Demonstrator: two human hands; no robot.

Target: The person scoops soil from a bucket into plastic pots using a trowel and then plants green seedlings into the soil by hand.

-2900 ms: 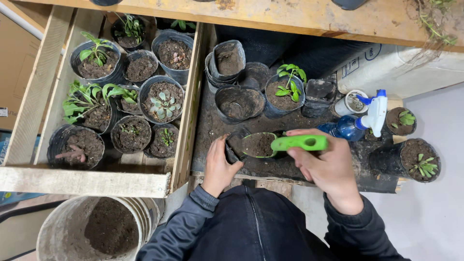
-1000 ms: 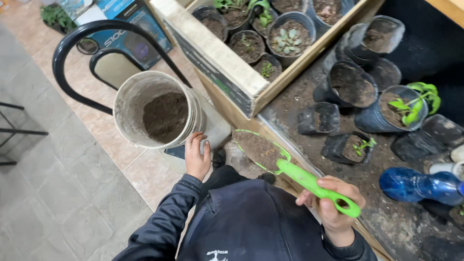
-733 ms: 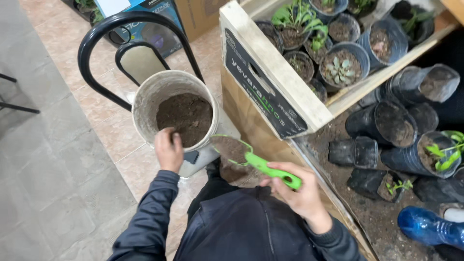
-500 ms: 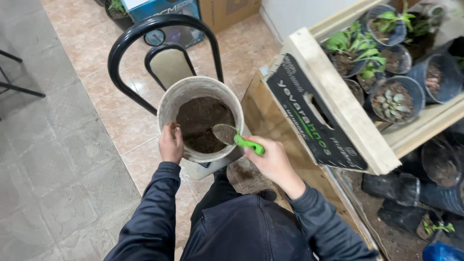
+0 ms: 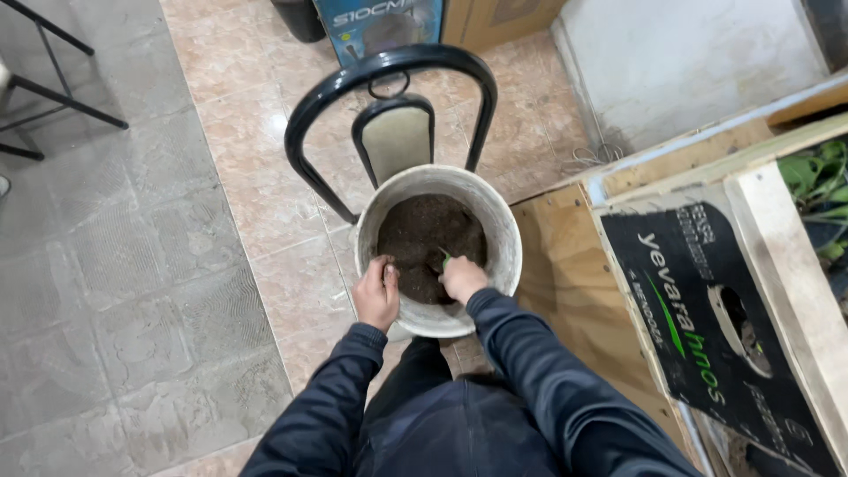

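A white bucket (image 5: 503,231) partly filled with dark soil (image 5: 421,238) stands on a chair in front of me. My left hand (image 5: 375,294) grips the bucket's near rim. My right hand (image 5: 461,277) is down inside the bucket, closed around the green handle of a trowel (image 5: 445,259). Only a sliver of the green handle shows; the blade is pushed into the soil and hidden.
The black metal chair (image 5: 389,66) with a pale back pad holds the bucket on a tiled floor. A wooden crate (image 5: 777,256) with a black printed panel and some green leaves stands at right. Cardboard boxes are at the top, another chair's legs at top left.
My view swung from the potting bench to the bucket. My right hand carried the green trowel across and down into the soil. My left hand took hold of the bucket rim.
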